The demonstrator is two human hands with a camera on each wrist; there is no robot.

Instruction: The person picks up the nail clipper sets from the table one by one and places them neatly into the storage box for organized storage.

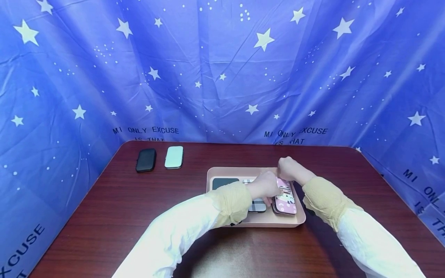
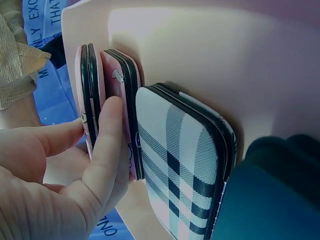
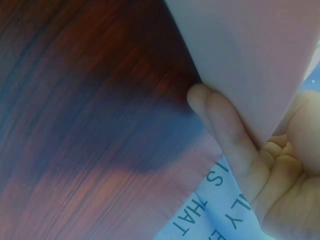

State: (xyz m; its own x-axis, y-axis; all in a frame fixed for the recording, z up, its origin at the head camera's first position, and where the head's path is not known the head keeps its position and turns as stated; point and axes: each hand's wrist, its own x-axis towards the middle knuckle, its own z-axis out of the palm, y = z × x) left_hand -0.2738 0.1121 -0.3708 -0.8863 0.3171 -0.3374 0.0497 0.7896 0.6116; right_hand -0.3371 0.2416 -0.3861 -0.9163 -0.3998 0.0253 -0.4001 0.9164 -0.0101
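My left hand (image 1: 267,184) pinches a pink printed hinged case (image 1: 286,196) at the right end of a pale pink tray (image 1: 255,220). The left wrist view has the thumb on its outer side and fingers between it and a second pink case (image 2: 120,75). Beside these lies a plaid hinged case (image 2: 175,155), partly under my left hand in the head view. A dark green case (image 1: 225,182) sits at the tray's left, mostly hidden by my sleeve. My right hand (image 1: 291,169) grips the tray's far right corner, fingers against the outer wall in the right wrist view.
On the reddish-brown table (image 1: 139,204), left of the tray, lie a black case (image 1: 146,160) and a mint-green case (image 1: 174,157). A blue curtain (image 1: 215,96) with stars hangs behind and around the table.
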